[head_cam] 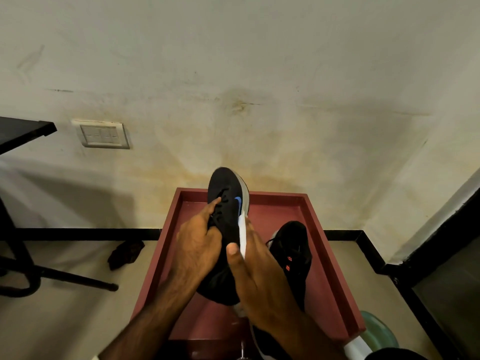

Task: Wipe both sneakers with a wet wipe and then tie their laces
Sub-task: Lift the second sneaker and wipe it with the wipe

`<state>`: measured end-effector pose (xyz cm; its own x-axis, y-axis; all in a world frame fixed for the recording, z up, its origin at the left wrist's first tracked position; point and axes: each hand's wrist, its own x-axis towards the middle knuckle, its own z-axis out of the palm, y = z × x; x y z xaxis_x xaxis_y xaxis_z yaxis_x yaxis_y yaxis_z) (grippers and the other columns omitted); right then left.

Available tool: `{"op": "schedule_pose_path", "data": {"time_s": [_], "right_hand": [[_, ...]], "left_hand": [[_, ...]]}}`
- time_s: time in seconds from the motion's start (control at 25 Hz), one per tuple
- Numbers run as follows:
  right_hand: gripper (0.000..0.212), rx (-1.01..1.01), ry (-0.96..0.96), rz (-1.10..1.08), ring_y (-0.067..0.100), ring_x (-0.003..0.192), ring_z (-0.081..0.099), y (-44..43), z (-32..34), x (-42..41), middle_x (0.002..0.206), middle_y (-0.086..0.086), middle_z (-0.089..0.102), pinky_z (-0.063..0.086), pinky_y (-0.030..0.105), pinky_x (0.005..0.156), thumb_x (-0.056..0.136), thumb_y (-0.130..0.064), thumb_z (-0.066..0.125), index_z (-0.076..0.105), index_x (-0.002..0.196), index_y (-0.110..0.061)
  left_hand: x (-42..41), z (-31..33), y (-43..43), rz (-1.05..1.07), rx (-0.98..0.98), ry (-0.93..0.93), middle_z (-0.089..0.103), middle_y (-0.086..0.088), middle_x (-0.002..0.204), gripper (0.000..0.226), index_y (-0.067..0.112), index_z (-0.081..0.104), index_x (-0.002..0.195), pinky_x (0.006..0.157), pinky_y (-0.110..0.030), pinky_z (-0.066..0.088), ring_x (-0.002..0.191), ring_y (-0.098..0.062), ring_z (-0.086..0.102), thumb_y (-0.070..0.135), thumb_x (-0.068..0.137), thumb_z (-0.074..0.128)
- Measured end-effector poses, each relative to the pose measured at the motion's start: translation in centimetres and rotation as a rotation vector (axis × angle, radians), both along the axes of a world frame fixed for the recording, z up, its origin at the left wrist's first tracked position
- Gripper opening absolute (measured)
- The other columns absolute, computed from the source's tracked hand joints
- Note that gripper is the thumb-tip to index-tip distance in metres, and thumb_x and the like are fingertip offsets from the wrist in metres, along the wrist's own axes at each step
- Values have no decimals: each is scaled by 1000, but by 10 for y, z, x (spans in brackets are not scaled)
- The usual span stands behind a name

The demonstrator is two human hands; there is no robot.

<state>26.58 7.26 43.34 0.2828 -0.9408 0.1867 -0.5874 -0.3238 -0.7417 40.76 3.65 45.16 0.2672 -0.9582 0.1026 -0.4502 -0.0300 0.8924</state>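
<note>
A black sneaker with a blue logo and a white sole is held up over the red tray, toe pointing away from me. My left hand grips its laced top, fingers across the laces. My right hand lies along the sole side and presses a white wet wipe against the white sole edge, thumb on top. The second black sneaker, with orange markings and loose laces, lies in the tray to the right, partly hidden behind my right hand.
The tray stands close to a stained wall. A dark crumpled object lies on the floor to the left, near a black table leg. A pale green object sits at the tray's lower right corner.
</note>
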Motion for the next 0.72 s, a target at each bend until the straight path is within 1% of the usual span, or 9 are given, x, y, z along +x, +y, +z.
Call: {"op": "schedule_pose_path", "data": {"time_s": [0.08, 0.12, 0.16, 0.24, 0.36, 0.44, 0.52, 0.64, 0.72], "right_hand": [[92, -83, 95, 20, 2, 161, 10, 17, -18, 7, 175, -16, 11, 20, 38, 131, 93, -86, 10, 5, 168, -33], [93, -177, 192, 10, 5, 162, 10, 26, -28, 10, 176, -12, 11, 18, 37, 131, 95, -85, 13, 7, 168, -28], [95, -268, 255, 1, 10, 162, 14, 33, -37, 13, 176, -6, 15, 18, 37, 130, 96, -82, 17, 13, 168, -21], [96, -280, 264, -11, 12, 162, 16, 34, -34, 14, 175, -3, 18, 15, 35, 130, 97, -81, 20, 17, 167, -16], [94, -194, 154, -60, -3, 160, -6, 17, -26, 10, 175, -18, 0, 1, 33, 133, 92, -87, 5, 0, 168, -32], [93, -142, 103, -82, -7, 158, -10, 6, -21, 3, 175, -20, -3, 0, 33, 133, 90, -87, -1, -4, 167, -35], [93, -106, 71, -128, -8, 157, -14, -9, -17, -1, 174, -20, -8, -3, 36, 133, 89, -87, -3, -9, 166, -35], [89, -30, -15, -116, -8, 154, -24, -19, -11, -3, 170, -25, -23, -7, 39, 133, 90, -86, 1, -19, 163, -38], [88, 16, -91, -47, -10, 153, -24, -6, -9, 2, 167, -32, -26, -7, 39, 132, 88, -89, 4, -22, 160, -45]], "left_hand": [[6, 4, -3, 72, 8, 13, 70, 7, 124, 48, 43, 57, 141, 74, -15, 50, 88, 1, 62, 17, 102, 47], [10, 6, -4, 110, 12, 18, 69, 3, 129, 48, 39, 57, 143, 74, -12, 46, 88, 0, 60, 14, 103, 47], [13, 6, -5, 133, 11, 27, 67, 2, 135, 48, 36, 57, 144, 79, -13, 45, 94, -4, 58, 12, 103, 46], [14, 7, -3, 116, 4, 22, 65, 1, 139, 50, 36, 56, 144, 89, -18, 46, 103, -7, 56, 9, 103, 46], [7, 1, 1, -8, -10, -49, 70, 6, 129, 52, 46, 52, 145, 79, -15, 52, 94, -1, 64, 17, 102, 48], [-1, -5, 4, -123, -15, -92, 70, 10, 128, 50, 48, 47, 148, 82, -13, 53, 101, -3, 66, 33, 100, 47], [-10, -5, 9, -196, -29, -117, 68, 11, 133, 58, 43, 46, 150, 89, -10, 49, 112, -4, 64, 41, 93, 42], [-14, -2, 11, -203, -112, -151, 60, 9, 146, 60, 38, 44, 153, 107, -25, 50, 128, -7, 59, 35, 93, 42], [-10, -1, 10, -165, -141, -182, 58, 8, 149, 56, 36, 42, 154, 112, -33, 48, 132, -9, 57, 29, 99, 45]]}}
